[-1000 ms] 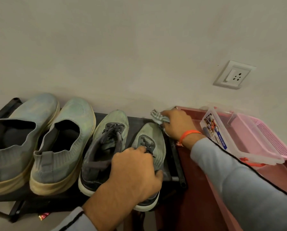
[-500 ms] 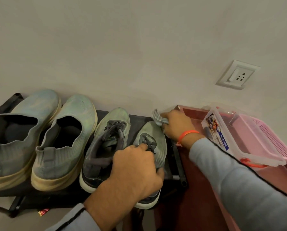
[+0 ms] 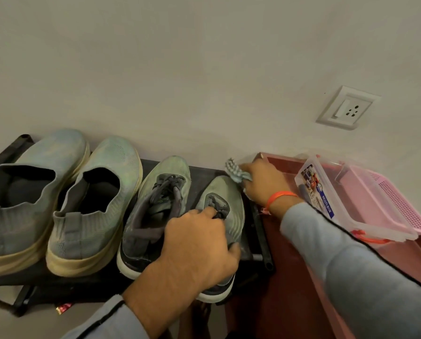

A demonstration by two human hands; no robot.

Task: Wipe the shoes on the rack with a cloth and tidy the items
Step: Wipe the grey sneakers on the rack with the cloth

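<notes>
**Wiping the toe of the rightmost sneaker, left hand bracing**

Head view, the only one:

- Step in hand, my read: cloth (image 3: 236, 172) works the toe and outer edge of the right laced sneaker (image 3: 225, 204). To do it well: keep the shoe pinned so it doesn't slide on the rack (image 3: 260, 231), wipe from toe back toward the laces, turn the cloth to a fresh face once it loads with dust, don't shove dirt into the knit.
- Left hand (image 3: 197, 245): curled over the heel and collar of that sneaker, fingers wrapped down its sides, forefinger touching the lace loop. Firm hold, it looks like.
- Right hand (image 3: 263, 184): fingers bunched around the cloth, pinching it. Cloth tuft sticks out past the knuckles, touching or just off the toe tip; can't tell which. Orange band on the wrist.
- Shoes: four on the rack's top shelf, toes to the wall. Two slip-ons (image 3: 57, 192) on the left, then the other laced sneaker (image 3: 163, 192) just beside the one I'm holding.
- To the right of the rack: red-brown cabinet (image 3: 290, 277) with a clear box (image 3: 326, 204) and pink basket (image 3: 388, 204) on it. Tidying is probably still to do.
</notes>
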